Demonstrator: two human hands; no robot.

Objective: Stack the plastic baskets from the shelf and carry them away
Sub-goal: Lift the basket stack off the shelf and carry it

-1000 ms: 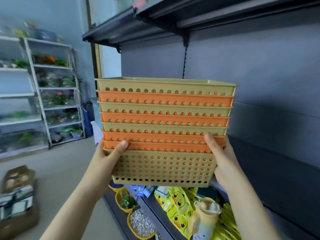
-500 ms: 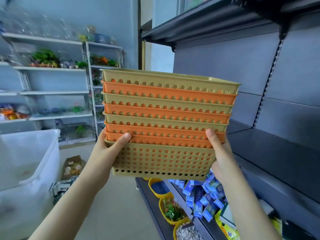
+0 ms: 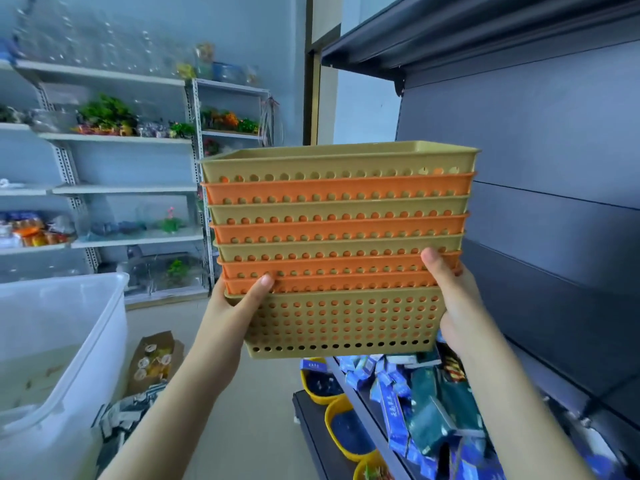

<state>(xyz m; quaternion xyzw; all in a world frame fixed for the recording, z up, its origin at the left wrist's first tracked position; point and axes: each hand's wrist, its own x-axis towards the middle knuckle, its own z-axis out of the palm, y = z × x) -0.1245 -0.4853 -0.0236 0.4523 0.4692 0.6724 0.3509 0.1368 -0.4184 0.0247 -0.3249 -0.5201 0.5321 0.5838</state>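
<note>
A nested stack of perforated plastic baskets (image 3: 339, 237), several of them in alternating tan and orange, is held up at chest height in front of me. My left hand (image 3: 239, 306) grips the stack's lower left corner, thumb on an orange rim. My right hand (image 3: 453, 299) grips the lower right corner, thumb up over the orange rims. The dark grey shelf unit (image 3: 554, 202) stands to the right, its middle level bare behind the stack.
A large translucent white bin (image 3: 59, 358) stands at lower left. A cardboard box (image 3: 154, 362) lies on the floor beside it. White shelves (image 3: 121, 140) with plants and goods line the far wall. Blue packets (image 3: 408, 400) and yellow bowls (image 3: 343, 434) fill the low shelf.
My view has swung left, away from the dark shelf. The stack stays in both hands, and the white bin and far white shelves have come further into view.
</note>
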